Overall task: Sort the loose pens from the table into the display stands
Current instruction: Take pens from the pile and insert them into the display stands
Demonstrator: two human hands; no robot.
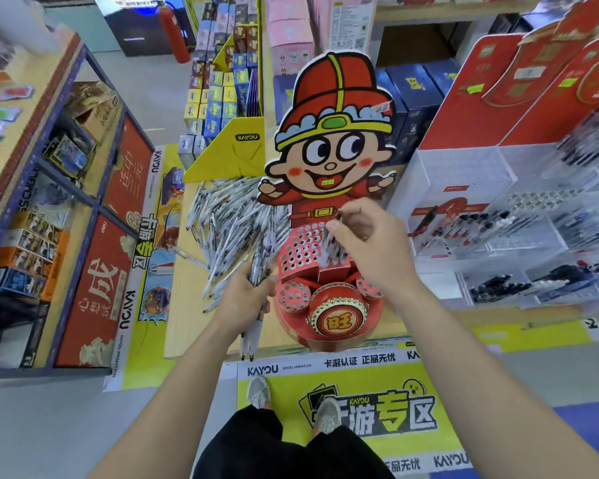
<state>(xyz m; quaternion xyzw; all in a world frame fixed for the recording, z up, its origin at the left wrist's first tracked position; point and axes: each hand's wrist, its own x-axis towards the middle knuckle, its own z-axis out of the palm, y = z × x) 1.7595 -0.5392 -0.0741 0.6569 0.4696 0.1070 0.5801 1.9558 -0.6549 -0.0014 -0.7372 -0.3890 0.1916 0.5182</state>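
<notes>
Now: left hand (246, 299) grip clasps pen bundle (252, 335), tips toward person; right hand (370, 243) pinches blurred pen (332, 245) over red stand (298, 252).

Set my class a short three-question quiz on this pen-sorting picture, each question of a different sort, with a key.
1. True or false: the left hand grips a bundle of pens.
2. Choose one: the right hand, pinching a pen, is above A) the red perforated stand; B) a clear acrylic stand; C) the floor mat.
3. Fill in: the loose pile of pens lies on the table to the person's ____ of the red perforated stand.
Key: 1 true; 2 A; 3 left.
</notes>
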